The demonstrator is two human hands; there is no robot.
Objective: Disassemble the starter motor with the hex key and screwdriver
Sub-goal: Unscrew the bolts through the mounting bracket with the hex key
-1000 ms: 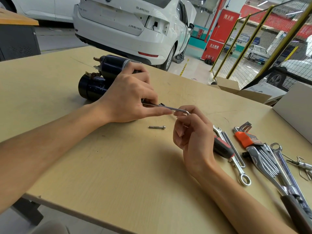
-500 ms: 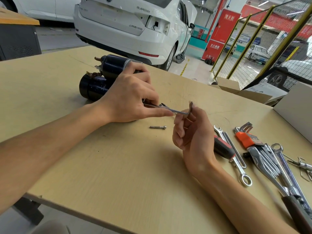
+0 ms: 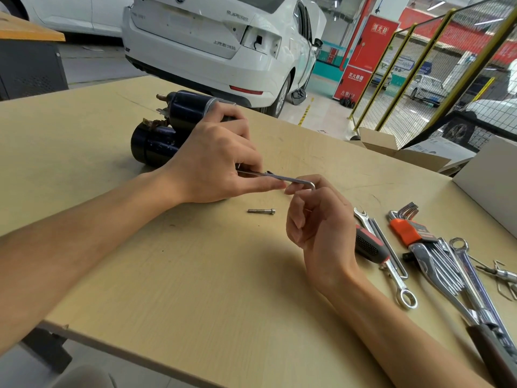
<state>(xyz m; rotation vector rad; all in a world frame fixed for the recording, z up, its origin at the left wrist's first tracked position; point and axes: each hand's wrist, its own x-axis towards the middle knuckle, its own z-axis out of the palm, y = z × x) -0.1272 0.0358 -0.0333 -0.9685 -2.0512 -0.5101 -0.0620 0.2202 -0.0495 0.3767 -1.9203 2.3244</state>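
1. Starter motor (image 3: 167, 133) is lying on the table (image 3: 195, 289) at 10 o'clock.
2. Hex key (image 3: 282, 179) is reaching from it toward 3 o'clock.
3. Loose bolt (image 3: 261, 211) is lying just before the hex key.
4. Screwdriver (image 3: 370, 246) and wrenches (image 3: 391, 261) are lying at 4 o'clock.

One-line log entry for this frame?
left hand: steadies starter motor | right hand: pinches hex key | loose bolt on table

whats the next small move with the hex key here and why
Probably another turn of the hex key. The right hand pinches its bent end while the left hand steadies the starter motor and guides the long shaft, which runs in behind the left hand's fingers. One bolt already lies loose on the table, so this looks like the next one coming out.
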